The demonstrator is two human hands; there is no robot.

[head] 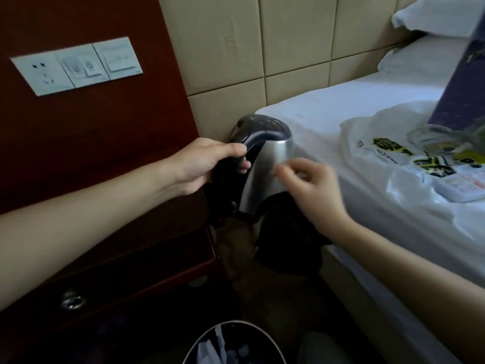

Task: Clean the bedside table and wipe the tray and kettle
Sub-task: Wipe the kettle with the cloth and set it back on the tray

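Observation:
The steel kettle [270, 164], with a black lid and black handle, hangs tilted in the gap between the bedside table [118, 248] and the bed. My left hand [207, 161] grips its handle from the left. My right hand [312, 190] is against the kettle's shiny right side, blurred by motion. Its fingers are pinched on what looks like a small pale wipe [284, 168]. No tray is in view.
The dark red table has a drawer with a ring knob [72, 302]. A socket panel [76, 65] sits on the wood panel above it. A dark shape [286, 240] lies below the kettle. A bin [233, 342] stands by my feet. A plastic bag [388, 153] and a purple box [459, 82] lie on the bed.

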